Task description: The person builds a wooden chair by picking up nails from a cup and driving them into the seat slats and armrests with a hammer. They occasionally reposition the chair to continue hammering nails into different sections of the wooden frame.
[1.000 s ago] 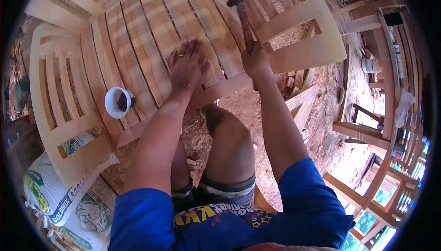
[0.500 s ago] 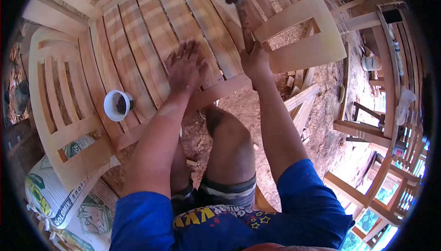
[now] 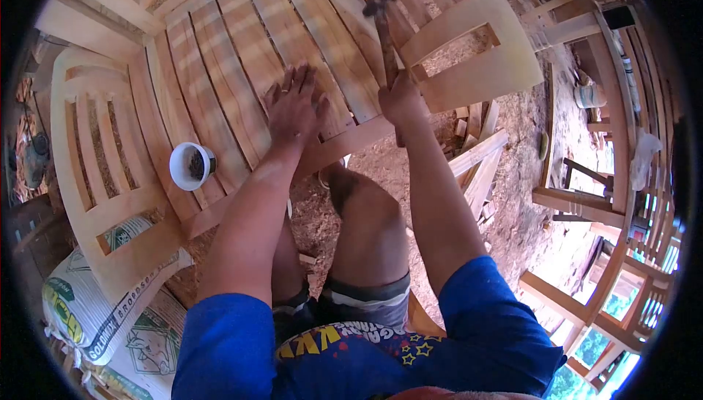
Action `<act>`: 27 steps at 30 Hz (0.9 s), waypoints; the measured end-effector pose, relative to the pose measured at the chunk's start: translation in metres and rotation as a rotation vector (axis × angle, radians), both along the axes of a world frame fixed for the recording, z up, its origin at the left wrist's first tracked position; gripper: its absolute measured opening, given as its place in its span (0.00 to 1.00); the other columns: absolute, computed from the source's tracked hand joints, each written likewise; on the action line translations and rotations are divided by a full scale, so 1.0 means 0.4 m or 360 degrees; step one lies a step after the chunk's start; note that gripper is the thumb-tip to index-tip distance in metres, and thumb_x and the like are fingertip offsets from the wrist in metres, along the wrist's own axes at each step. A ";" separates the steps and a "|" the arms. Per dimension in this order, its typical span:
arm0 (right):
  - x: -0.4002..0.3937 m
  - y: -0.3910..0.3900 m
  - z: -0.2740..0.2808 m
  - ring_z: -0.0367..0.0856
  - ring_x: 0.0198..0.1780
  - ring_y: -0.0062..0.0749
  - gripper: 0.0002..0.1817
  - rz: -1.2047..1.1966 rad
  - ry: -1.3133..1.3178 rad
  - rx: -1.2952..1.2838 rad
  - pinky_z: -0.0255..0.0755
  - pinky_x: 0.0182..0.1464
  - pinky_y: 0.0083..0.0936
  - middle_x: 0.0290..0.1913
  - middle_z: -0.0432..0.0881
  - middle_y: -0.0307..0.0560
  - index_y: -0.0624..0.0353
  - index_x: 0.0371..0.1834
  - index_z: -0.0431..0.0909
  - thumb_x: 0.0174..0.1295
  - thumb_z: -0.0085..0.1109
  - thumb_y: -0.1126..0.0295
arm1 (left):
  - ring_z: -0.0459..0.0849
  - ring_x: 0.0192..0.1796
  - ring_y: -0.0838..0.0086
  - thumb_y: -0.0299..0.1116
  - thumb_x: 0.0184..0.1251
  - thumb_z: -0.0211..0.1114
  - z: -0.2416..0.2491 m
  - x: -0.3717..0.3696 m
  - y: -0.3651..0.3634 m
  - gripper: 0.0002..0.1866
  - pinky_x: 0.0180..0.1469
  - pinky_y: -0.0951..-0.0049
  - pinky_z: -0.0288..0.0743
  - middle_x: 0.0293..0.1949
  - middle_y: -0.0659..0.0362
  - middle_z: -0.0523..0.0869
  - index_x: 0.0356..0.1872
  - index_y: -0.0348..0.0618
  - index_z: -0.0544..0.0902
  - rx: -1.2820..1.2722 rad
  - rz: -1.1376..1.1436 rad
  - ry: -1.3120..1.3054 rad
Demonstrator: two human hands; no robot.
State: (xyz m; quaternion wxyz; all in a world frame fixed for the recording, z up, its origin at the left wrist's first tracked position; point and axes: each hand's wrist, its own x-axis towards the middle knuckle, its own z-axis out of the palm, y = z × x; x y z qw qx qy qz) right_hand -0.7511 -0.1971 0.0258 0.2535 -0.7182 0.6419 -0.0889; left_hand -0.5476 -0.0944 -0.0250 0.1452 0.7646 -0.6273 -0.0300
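Note:
My right hand point(image 3: 404, 101) is wrapped round the wooden handle of a claw hammer point(image 3: 385, 34). The hammer's dark head is raised, over the right part of a slatted wooden bench seat point(image 3: 220, 70) as I see it. Flat on the slats near the front edge lies my left hand point(image 3: 293, 109), its fingers stretched out. Whether anything sits beneath that palm is hidden. To its left, a white plastic cup point(image 3: 181, 167) with small dark pieces inside, perhaps nails, stands on the seat.
Slatted wooden armrests flank the seat, one at left point(image 3: 95, 147) and one at right point(image 3: 483, 52). Printed sacks point(image 3: 102, 305) lie at lower left. Wood offcuts point(image 3: 476, 154) litter the dirt floor on the right, near more wooden frames point(image 3: 586, 206).
The hammer has shifted slightly, its head a little lower and its handle more upright. My left hand stays in place on the slats. The view has moved slightly.

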 end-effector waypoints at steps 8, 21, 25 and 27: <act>-0.071 0.188 0.013 0.82 0.55 0.77 0.25 -0.0036 -0.0151 0.0161 0.78 0.59 0.57 0.48 0.83 0.82 0.74 0.56 0.68 0.63 0.61 0.66 | 0.84 0.64 0.59 0.39 0.69 0.63 0.154 0.103 0.086 0.16 0.68 0.53 0.71 0.63 0.58 0.86 0.54 0.49 0.88 -0.0035 -0.0109 0.0433; 0.037 0.506 0.060 0.79 0.21 0.30 0.13 -0.0514 -0.1112 0.0648 0.75 0.21 0.32 0.27 0.79 0.45 0.63 0.46 0.74 0.71 0.62 0.64 | 0.86 0.63 0.55 0.35 0.69 0.64 0.207 0.473 0.384 0.16 0.63 0.55 0.82 0.63 0.49 0.85 0.55 0.47 0.90 0.0977 0.0497 -0.0045; 0.034 0.569 0.050 0.76 0.19 0.27 0.12 -0.0506 -0.1091 0.0579 0.73 0.20 0.30 0.25 0.77 0.42 0.63 0.41 0.75 0.72 0.63 0.64 | 0.86 0.64 0.53 0.33 0.69 0.65 0.195 0.462 0.372 0.17 0.63 0.57 0.83 0.61 0.48 0.88 0.57 0.45 0.89 0.0902 0.0701 0.0018; 0.005 0.597 0.071 0.77 0.20 0.25 0.13 -0.0550 -0.1467 0.0694 0.72 0.21 0.31 0.23 0.77 0.40 0.62 0.37 0.76 0.71 0.65 0.63 | 0.88 0.61 0.52 0.33 0.68 0.65 0.188 0.463 0.392 0.16 0.61 0.56 0.84 0.58 0.47 0.89 0.55 0.44 0.90 0.0873 0.0684 0.0014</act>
